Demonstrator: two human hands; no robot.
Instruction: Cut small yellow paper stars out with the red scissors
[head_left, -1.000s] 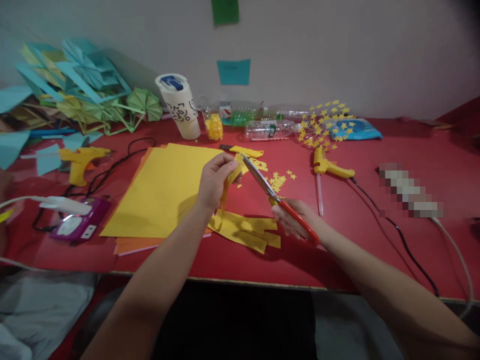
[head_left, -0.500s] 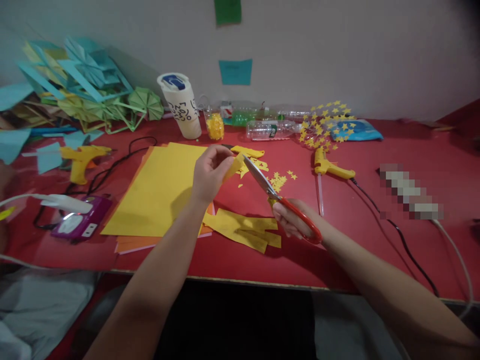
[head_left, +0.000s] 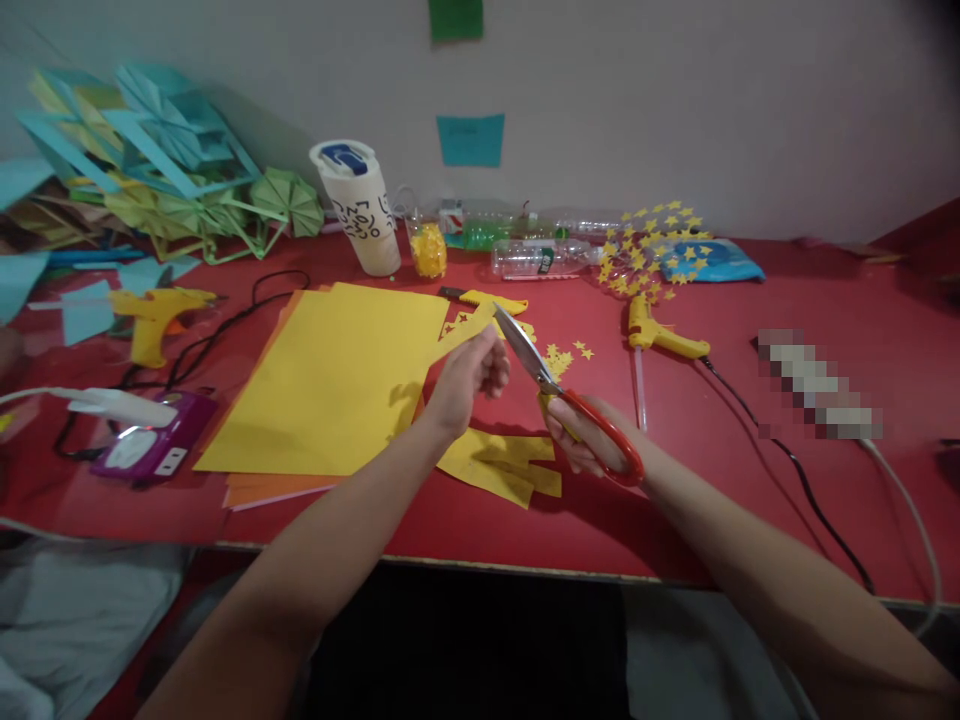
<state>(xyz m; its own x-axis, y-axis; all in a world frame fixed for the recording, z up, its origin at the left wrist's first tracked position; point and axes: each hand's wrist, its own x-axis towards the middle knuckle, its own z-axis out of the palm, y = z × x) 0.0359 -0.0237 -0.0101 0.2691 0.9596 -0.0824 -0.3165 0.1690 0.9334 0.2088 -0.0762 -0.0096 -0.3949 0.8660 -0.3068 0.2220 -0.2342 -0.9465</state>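
Note:
Pinched at the thumb and fingertips of my left hand (head_left: 466,382) is a yellow paper strip (head_left: 461,335), its free part reaching left over the paper stack. My right hand (head_left: 576,432) grips a pair of scissors (head_left: 529,352) with red handles, blades pointing up and left. Their tips are close to the strip's right end; whether they touch it I cannot tell. Below my left hand lie several cut yellow paper pieces (head_left: 495,470). Small yellow paper stars (head_left: 556,362) lie behind the blades. A yellow utility knife (head_left: 495,300) rests on punched yellow scraps.
Yellow sheets (head_left: 315,390) lie over orange ones on the red table (head_left: 600,530). Glue guns stand left (head_left: 154,320) and right (head_left: 664,338), with cords trailing. A purple power socket (head_left: 154,440) is at left. Behind are a white tumbler (head_left: 360,215), plastic bottles (head_left: 540,258) and folded paper shapes (head_left: 172,150).
My left hand has moved right and slightly down and turned, its fingers now nearer the scissors. The strip now stretches left of my fingertips. My right hand and the scissors have barely moved.

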